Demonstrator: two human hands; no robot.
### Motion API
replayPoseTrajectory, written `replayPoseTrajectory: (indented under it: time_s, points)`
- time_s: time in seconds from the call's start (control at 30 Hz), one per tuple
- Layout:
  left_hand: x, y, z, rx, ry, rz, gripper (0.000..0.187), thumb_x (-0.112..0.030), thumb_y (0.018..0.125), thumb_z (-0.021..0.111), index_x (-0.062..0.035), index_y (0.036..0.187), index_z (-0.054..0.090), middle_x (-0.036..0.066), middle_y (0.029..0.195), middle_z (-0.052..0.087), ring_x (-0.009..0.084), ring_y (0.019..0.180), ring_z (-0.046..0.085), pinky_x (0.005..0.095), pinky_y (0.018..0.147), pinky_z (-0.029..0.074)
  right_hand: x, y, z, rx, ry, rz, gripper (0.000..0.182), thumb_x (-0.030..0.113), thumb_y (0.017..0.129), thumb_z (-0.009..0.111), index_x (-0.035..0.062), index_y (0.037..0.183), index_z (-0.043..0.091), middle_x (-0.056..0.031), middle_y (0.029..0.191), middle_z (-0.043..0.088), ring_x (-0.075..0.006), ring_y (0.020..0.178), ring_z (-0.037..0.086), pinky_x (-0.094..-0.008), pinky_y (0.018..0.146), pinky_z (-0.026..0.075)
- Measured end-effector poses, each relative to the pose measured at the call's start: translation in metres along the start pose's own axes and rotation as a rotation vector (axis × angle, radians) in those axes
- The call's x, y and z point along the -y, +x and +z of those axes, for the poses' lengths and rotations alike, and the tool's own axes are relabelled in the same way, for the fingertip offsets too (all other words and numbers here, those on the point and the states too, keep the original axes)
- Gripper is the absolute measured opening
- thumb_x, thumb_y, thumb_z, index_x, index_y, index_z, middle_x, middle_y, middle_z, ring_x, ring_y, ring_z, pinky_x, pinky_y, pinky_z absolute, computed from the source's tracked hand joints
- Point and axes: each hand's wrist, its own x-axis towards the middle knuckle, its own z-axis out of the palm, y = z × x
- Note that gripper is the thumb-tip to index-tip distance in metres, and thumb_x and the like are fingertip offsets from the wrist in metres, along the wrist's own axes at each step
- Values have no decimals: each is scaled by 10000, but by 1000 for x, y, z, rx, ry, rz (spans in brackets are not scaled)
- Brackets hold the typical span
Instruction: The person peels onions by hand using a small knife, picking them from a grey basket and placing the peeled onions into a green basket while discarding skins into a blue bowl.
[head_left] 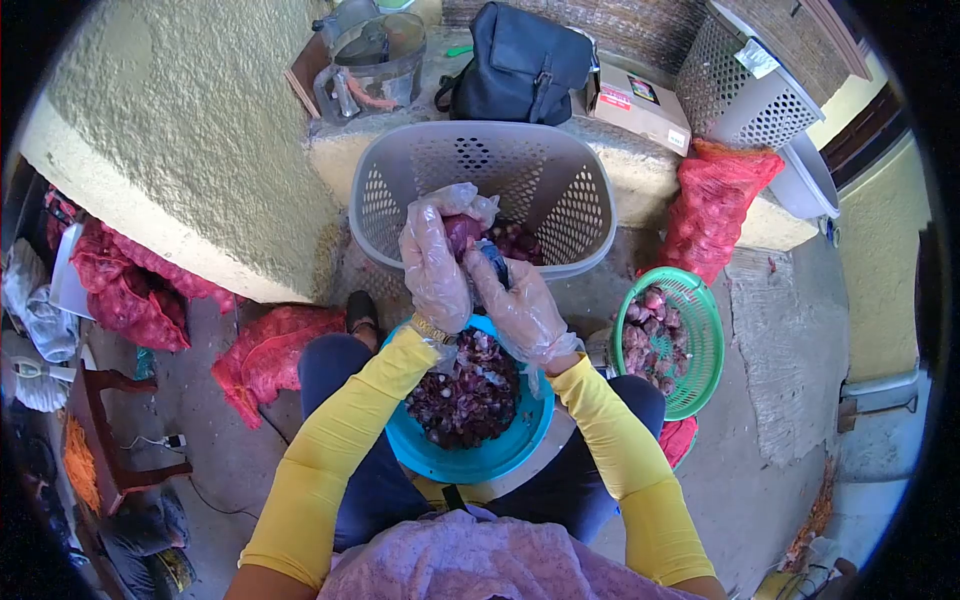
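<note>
My left hand (pixel 435 260), in a clear plastic glove, is closed around a red onion (pixel 461 232). Close against it, my gloved right hand (pixel 520 308) grips a small dark-blue-handled tool (pixel 492 260); whether it has a blade cannot be made out. Both hands are held over the near rim of a grey perforated basket (pixel 590 215), where several red onions (pixel 516 242) lie at the bottom. Below my wrists, between my knees, a blue basin (pixel 530 435) holds a heap of dark onion skins and trimmings (pixel 465 400).
A green colander (pixel 712 345) of onions (pixel 655 335) stands to my right. Red mesh sacks (pixel 715 205) are on both sides. Behind the basket, a ledge carries a black bag (pixel 525 65), a box (pixel 640 105) and a clear bucket (pixel 385 60). A curved wall (pixel 190 130) rises at left.
</note>
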Motion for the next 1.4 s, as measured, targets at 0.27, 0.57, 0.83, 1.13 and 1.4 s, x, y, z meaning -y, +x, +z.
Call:
replayPoseTrajectory:
  time_s: [0.27, 0.57, 0.83, 1.13, 1.4]
  points:
    - [-10, 0, 2, 96, 84, -51, 438, -392, 1145, 379, -13, 1163, 599, 133, 1011, 659, 236, 944, 625, 427, 908, 534, 8, 0, -6, 77, 270, 242, 461, 435, 1105, 554, 56, 890, 706, 75, 738, 550, -37, 674, 433, -261, 608, 351]
    - [-4, 3, -5, 126, -8, -142, 421, -387, 1146, 363, -34, 1153, 591, 128, 1006, 644, 240, 922, 608, 452, 921, 530, -1, 2, -11, 17, 47, 180, 537, 455, 1104, 548, 117, 689, 590, 92, 637, 440, -39, 595, 343, -275, 536, 267]
    - [-9, 5, -7, 5, -168, -344, 381, -379, 1143, 401, -51, 1169, 592, 110, 1046, 637, 213, 948, 620, 428, 962, 539, 13, -2, -16, 39, -53, 77, 456, 384, 1050, 664, -43, 911, 744, 21, 672, 540, -71, 673, 436, -312, 600, 419]
    - [-15, 19, -12, -86, -385, -599, 373, -386, 1130, 475, -36, 1192, 584, 118, 1068, 634, 243, 1028, 641, 519, 1129, 515, 35, -5, -36, 204, -502, -464, 373, 408, 905, 797, 38, 861, 790, -209, 746, 694, -378, 623, 649, -455, 595, 495]
    - [-10, 25, -42, -186, -594, -799, 219, -203, 1083, 579, 9, 1130, 548, 184, 1171, 582, 328, 1118, 611, 601, 1120, 514, 5, -7, -53, 551, -765, -194, 310, 371, 892, 816, 129, 1085, 791, -153, 843, 740, -345, 752, 706, -432, 724, 550]
